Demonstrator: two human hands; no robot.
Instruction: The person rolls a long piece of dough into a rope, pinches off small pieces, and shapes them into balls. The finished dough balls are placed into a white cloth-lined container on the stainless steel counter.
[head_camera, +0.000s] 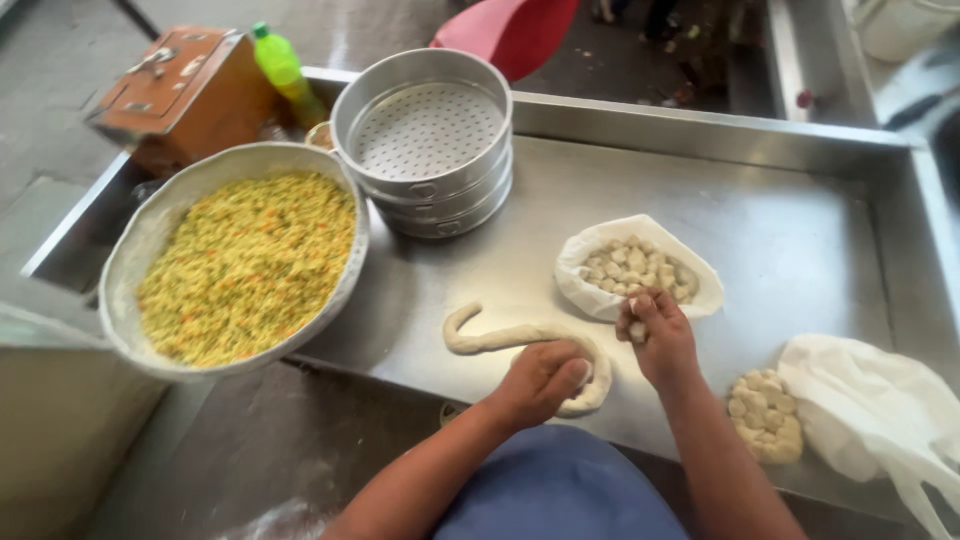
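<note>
Left grip (545, 378) clamps dough rope (500, 338); right grip (655, 335) pinches dough piece (637, 331) beside bag (600, 295) of pieces.

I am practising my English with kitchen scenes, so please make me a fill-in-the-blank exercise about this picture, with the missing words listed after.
1. The left hand presses on a long rope of ____ lying on the steel table.
2. The right hand pinches a small piece just in front of a ____ bag full of dough pieces.
3. The big bowl holds a ____ chopped filling.
4. The stacked steamer trays are made of ____.

Missing words: dough; white; yellow; metal
</note>
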